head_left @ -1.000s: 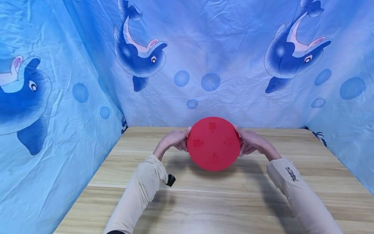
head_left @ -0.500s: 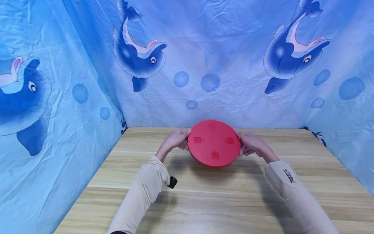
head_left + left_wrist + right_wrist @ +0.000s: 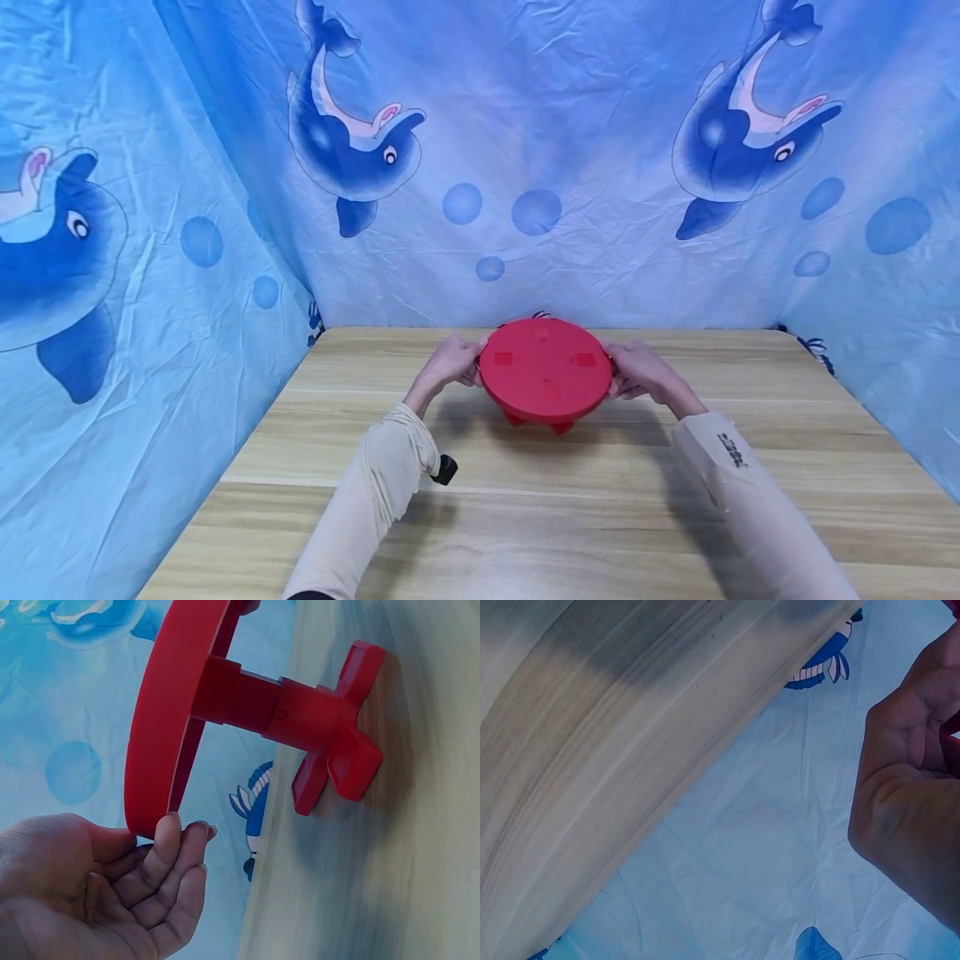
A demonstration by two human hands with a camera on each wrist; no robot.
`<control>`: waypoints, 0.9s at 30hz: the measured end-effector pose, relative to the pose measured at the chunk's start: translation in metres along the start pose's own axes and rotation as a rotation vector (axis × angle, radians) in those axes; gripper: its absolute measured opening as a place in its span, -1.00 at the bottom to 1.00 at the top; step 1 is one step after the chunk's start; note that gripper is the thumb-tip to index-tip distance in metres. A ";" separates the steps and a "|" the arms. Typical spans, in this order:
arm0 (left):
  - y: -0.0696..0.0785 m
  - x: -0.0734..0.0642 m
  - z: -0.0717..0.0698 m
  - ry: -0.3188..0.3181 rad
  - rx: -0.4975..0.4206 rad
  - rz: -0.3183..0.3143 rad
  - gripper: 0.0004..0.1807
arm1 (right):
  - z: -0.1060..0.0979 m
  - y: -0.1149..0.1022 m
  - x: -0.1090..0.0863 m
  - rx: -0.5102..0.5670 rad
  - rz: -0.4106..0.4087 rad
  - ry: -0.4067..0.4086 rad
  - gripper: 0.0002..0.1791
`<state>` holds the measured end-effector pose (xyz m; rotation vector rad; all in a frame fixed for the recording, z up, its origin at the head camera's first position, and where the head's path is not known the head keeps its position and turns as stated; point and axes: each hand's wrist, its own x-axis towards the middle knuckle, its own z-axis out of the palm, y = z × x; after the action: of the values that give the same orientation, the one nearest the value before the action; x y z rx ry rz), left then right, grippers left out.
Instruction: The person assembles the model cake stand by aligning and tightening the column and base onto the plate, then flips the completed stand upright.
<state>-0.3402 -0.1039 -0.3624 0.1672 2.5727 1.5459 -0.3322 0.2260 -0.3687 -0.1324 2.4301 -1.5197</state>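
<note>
A small red pedestal table with a round top is held between both hands over the wooden tabletop. Its top faces up, tipped slightly toward me, and bears several square marks. In the left wrist view, its central column has a number on it and ends in splayed feet close over the wood. My left hand pinches the left rim, thumb on the outer edge and fingers curled under. My right hand grips the opposite rim; in the right wrist view that grip is mostly cut off by the frame.
The wooden tabletop spreads beneath both forearms. Blue curtains printed with dolphins and bubbles stand along its back and sides. A black piece sticks out by the left sleeve.
The round top has tipped from facing me to nearly level, and its feet now show below it. Both hands have kept their hold and shifted little.
</note>
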 end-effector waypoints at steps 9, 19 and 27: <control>-0.006 0.002 0.000 -0.006 -0.025 0.015 -0.50 | 0.002 0.002 0.003 0.019 -0.004 0.011 -0.39; -0.007 0.000 -0.001 -0.008 -0.021 0.013 -0.46 | 0.001 0.008 0.003 0.044 -0.033 0.007 -0.39; -0.022 -0.011 -0.003 0.050 0.012 0.080 -0.24 | 0.002 0.033 -0.004 0.081 -0.153 0.053 -0.36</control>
<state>-0.3303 -0.1185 -0.3802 0.2389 2.6445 1.5816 -0.3254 0.2398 -0.3987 -0.2700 2.4438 -1.7050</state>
